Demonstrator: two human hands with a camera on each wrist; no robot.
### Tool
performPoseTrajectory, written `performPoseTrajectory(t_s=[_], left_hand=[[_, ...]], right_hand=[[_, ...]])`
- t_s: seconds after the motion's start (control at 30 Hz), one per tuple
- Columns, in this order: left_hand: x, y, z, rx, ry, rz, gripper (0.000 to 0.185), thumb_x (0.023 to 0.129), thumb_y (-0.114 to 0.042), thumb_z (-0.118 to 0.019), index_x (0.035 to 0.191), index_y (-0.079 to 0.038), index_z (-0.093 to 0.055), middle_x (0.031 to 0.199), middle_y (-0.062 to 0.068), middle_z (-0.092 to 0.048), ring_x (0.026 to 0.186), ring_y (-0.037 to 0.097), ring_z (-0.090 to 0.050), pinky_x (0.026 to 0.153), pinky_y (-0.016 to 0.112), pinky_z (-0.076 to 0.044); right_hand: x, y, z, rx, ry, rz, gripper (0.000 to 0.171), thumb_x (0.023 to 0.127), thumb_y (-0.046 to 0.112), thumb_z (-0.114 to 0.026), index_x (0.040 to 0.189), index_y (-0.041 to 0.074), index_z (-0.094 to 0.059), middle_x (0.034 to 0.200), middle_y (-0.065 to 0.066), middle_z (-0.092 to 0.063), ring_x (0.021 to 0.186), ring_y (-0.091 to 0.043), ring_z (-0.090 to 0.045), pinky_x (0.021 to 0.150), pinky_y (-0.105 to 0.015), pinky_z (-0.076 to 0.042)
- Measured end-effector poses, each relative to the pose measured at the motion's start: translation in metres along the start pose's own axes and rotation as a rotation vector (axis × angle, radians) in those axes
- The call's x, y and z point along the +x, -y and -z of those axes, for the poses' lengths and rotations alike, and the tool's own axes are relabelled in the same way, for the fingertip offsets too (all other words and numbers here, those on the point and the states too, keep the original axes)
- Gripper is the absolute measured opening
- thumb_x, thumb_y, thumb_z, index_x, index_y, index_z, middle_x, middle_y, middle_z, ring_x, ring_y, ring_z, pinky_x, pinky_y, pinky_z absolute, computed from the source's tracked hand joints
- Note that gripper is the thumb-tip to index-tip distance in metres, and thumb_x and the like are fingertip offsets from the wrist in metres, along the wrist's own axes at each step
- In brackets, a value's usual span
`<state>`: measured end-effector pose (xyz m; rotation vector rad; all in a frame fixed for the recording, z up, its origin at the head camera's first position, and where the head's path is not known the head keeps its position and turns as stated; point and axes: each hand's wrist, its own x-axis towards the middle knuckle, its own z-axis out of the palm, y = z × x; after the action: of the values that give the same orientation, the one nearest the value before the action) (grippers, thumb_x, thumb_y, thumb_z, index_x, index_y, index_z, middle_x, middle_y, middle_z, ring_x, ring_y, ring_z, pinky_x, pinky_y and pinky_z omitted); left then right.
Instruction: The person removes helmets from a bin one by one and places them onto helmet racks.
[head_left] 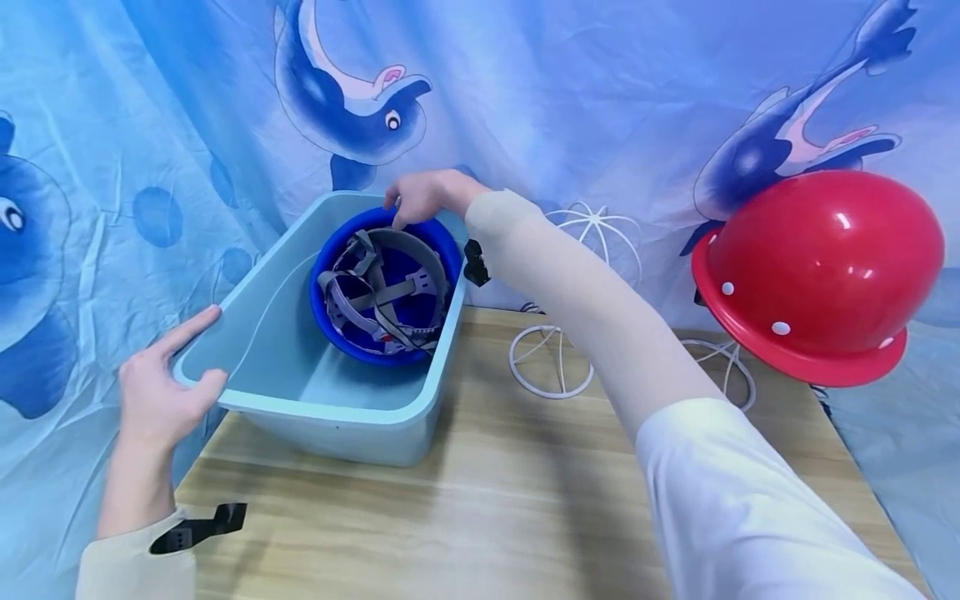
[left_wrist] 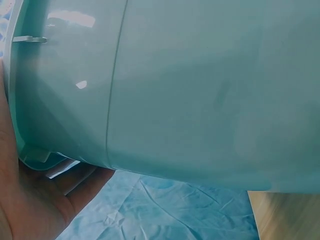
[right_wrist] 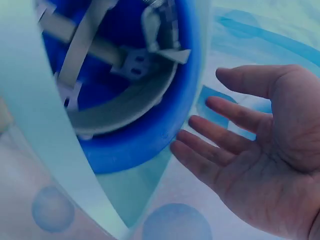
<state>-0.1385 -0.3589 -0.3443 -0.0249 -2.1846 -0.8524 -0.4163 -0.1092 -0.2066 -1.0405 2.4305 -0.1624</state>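
Note:
A light blue-green plastic bin [head_left: 330,413] is tilted on the table, its near left corner in my left hand [head_left: 161,396]. In the head view the thumb lies over the rim; the left wrist view shows the other fingers [left_wrist: 82,185] round the outside of the corner. Inside the bin a blue safety helmet [head_left: 414,313] lies upside down, its grey straps showing. At the far side of the bin, my right hand [head_left: 426,197] is over the helmet's edge. The right wrist view shows its fingers [right_wrist: 215,135] extended and spread close beside the helmet's rim.
A red safety helmet [head_left: 825,258] sits raised at the right on a white wire stand [head_left: 733,367]. Another white wire stand [head_left: 596,219] is behind my right forearm. The wooden table [head_left: 510,483] meets a blue dolphin-print curtain [head_left: 540,92] at the back.

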Motion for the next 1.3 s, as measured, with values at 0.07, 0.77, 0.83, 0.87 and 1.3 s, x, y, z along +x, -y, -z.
performPoseTrajectory(t_s=[0.07,0.77,0.83,0.87,1.3], left_hand=[[0.000,-0.001,0.000,-0.007,0.002,-0.008,0.061,0.054,-0.004,-0.056,0.113,-0.019,-0.062,0.087,-0.031,-0.055,0.031,-0.003,-0.010,0.031,0.021,-0.011],[-0.002,-0.004,-0.003,0.006,-0.036,0.015,0.060,0.054,-0.002,-0.054,0.111,-0.018,-0.064,0.073,-0.032,-0.053,0.029,0.001,-0.010,0.031,0.020,-0.011],[-0.001,-0.004,-0.002,0.014,-0.035,0.012,0.060,0.054,-0.003,-0.054,0.111,-0.018,-0.064,0.057,-0.027,-0.049,0.030,0.002,-0.010,0.031,0.021,-0.011],[-0.001,-0.003,-0.002,0.021,-0.034,0.013,0.060,0.054,-0.003,-0.054,0.111,-0.018,-0.064,0.050,-0.024,-0.046,0.030,0.002,-0.010,0.031,0.021,-0.011],[-0.003,-0.005,0.002,0.051,-0.010,0.020,0.061,0.056,-0.005,-0.054,0.114,-0.023,-0.061,0.034,-0.015,-0.025,0.030,0.005,-0.007,0.030,0.022,-0.010]], right_hand=[[0.006,0.001,0.000,-0.158,-0.041,0.027,0.058,0.087,0.034,-0.047,0.139,0.020,-0.025,0.141,0.000,-0.026,0.124,-0.015,-0.030,0.099,-0.031,-0.028],[0.000,0.034,-0.023,-0.354,-0.188,0.200,0.014,0.075,0.010,-0.054,0.072,0.022,-0.059,0.071,0.009,-0.046,0.067,-0.010,-0.037,0.062,-0.022,-0.033],[-0.009,0.047,-0.030,-0.404,-0.215,0.150,0.013,0.079,0.015,-0.054,0.070,0.024,-0.056,0.070,0.011,-0.044,0.065,-0.008,-0.036,0.060,-0.021,-0.033],[-0.013,0.052,-0.033,-0.403,-0.225,0.098,0.010,0.082,0.020,-0.053,0.074,0.026,-0.056,0.072,0.012,-0.046,0.066,-0.007,-0.038,0.060,-0.022,-0.035],[-0.034,0.049,-0.051,0.232,-0.362,-0.308,0.034,0.084,0.042,-0.050,0.066,0.014,-0.052,0.066,-0.003,-0.064,0.058,-0.013,-0.064,0.049,-0.024,-0.049]])
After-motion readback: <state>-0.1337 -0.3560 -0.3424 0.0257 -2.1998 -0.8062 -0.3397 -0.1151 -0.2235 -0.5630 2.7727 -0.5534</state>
